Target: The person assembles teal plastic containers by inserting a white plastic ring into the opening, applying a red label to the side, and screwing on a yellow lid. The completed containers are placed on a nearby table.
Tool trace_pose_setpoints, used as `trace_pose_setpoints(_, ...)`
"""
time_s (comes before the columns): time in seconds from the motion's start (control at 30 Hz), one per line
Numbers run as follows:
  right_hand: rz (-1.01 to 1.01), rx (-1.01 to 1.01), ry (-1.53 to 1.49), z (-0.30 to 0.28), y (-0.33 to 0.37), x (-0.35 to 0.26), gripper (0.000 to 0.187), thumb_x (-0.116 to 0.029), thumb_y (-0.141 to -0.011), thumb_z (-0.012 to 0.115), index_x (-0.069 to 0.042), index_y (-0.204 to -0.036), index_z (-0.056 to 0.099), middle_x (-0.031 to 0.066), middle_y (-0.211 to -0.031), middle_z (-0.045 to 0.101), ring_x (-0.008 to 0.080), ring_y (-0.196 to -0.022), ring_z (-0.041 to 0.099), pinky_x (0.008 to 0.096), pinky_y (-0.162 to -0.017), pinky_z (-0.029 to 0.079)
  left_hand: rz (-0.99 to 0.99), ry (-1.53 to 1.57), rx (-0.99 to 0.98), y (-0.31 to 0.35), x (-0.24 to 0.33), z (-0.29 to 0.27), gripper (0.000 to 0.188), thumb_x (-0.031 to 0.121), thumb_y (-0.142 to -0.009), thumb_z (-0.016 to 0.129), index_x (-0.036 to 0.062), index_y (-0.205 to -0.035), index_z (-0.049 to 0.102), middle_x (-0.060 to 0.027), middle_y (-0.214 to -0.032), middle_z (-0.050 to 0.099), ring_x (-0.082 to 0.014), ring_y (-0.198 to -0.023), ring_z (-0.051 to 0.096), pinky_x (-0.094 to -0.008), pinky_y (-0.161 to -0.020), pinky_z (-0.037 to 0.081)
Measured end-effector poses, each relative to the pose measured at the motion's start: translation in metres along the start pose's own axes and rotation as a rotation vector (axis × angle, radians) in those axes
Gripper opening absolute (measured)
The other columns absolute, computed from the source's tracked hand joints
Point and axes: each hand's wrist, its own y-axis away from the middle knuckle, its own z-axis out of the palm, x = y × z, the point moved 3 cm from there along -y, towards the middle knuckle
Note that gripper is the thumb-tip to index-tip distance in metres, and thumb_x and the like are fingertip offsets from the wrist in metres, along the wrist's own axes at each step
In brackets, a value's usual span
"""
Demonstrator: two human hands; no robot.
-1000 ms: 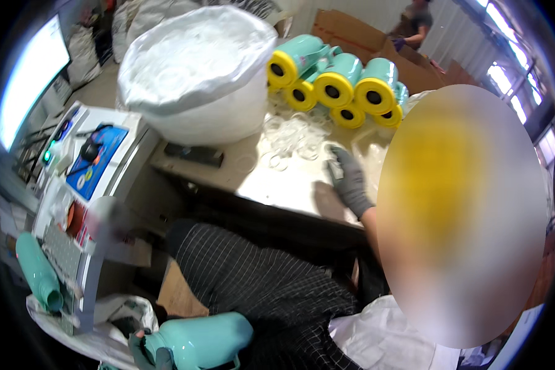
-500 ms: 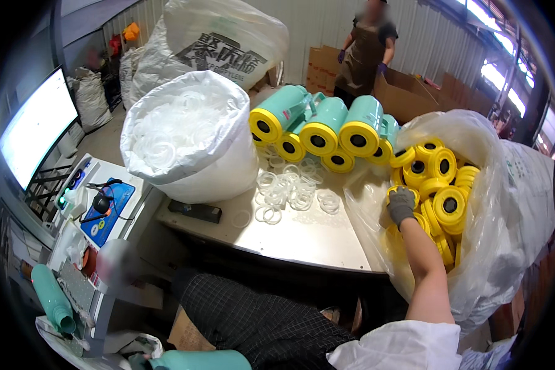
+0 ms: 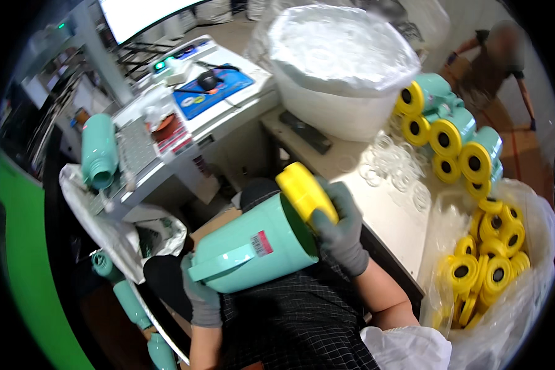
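Across my lap lies a teal jug-like flask shell [image 3: 228, 231] with a side handle and a small red-and-white label. My left hand [image 3: 201, 299], in a grey glove, is closed around its narrower end by the handle. The wide mouth at the other end is open and dark inside. In my gloved right hand [image 3: 345, 234] is a round yellow cap [image 3: 305, 190], gripped by its edge and tilted beside that mouth. Whether the cap touches the rim, I cannot tell.
To the right, a clear plastic bag [image 3: 435, 290] holds many yellow caps [image 3: 462, 271]. Capped teal flasks [image 3: 453, 132] lie stacked behind it. Clear rings [image 3: 398, 169] lie on the table near a white ring-filled sack [image 3: 333, 102]. More teal flasks [image 3: 98, 148] are at left. A person [image 3: 490, 74] stands far right.
My view has swung left. My right hand has left the bag with a yellow cap and come to the flask's mouth. The flask, earlier low at the frame's edge, now shows in my left hand.
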Motion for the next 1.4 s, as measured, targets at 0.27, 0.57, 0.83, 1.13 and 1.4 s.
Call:
trace_pose_setpoints(0.27,-0.329,-0.260,0.073,0.027,0.021,-0.010,0.058,-0.043,-0.090,0.075,0.002,-0.126,0.068,0.0122,-0.098,0.059,0.0240,-0.086,0.058,0.0350,-0.075,0.050,0.159,-0.790,0.041,0.013,-0.006,-0.059,0.045,0.034,-0.110,0.048,-0.0005,-0.139,0.050,-0.0084,-0.120,0.066,-0.0178,-0.110,0.063,-0.0313,-0.096,0.052)
trace_pose_setpoints(0.57,-0.130,-0.210,0.053,0.029,0.034,-0.016,0.052,-0.040,-0.097,0.064,0.006,-0.123,0.066,0.0141,-0.099,0.057,0.0247,-0.089,0.056,0.0356,-0.080,0.048,0.204,-0.426,0.154,0.023,0.003,-0.027,0.038,0.032,-0.111,0.046,-0.0002,-0.129,0.055,-0.0047,-0.111,0.062,-0.0147,-0.102,0.061,-0.0299,-0.091,0.050)
trace_pose_setpoints(0.83,0.245,-0.180,-0.564,0.006,0.024,0.011,0.073,-0.061,-0.105,0.037,0.003,-0.132,0.059,0.0109,-0.128,0.056,0.0253,-0.123,0.053,0.0399,-0.110,0.039,-0.233,0.704,-0.141,0.006,0.042,-0.039,0.030,0.035,-0.106,0.052,0.0115,-0.112,0.070,-0.0095,-0.107,0.073,-0.0268,-0.102,0.069,-0.0394,-0.096,0.055)
trace_pose_setpoints(1.13,0.199,-0.365,-0.505,0.027,-0.021,0.016,0.106,-0.083,-0.097,0.024,0.002,-0.159,0.032,0.0215,-0.158,0.044,0.0307,-0.150,0.038,0.0455,-0.126,0.026,-0.331,0.732,-0.223,0.014,0.018,-0.014,0.040,0.040,-0.109,0.044,0.0120,-0.117,0.071,-0.0180,-0.111,0.074,-0.0352,-0.100,0.072,-0.0457,-0.091,0.060)
trace_pose_setpoints(1.4,0.129,-0.425,-0.513,-0.002,-0.010,-0.024,0.118,-0.092,-0.089,0.017,0.001,-0.162,0.025,0.0202,-0.168,0.027,0.0311,-0.155,0.029,0.0447,-0.129,0.016,-0.211,0.502,-0.302,0.022,0.037,0.048,0.042,0.041,-0.108,0.044,0.0089,-0.120,0.069,-0.0180,-0.113,0.073,-0.0315,-0.095,0.073,-0.0451,-0.086,0.061)
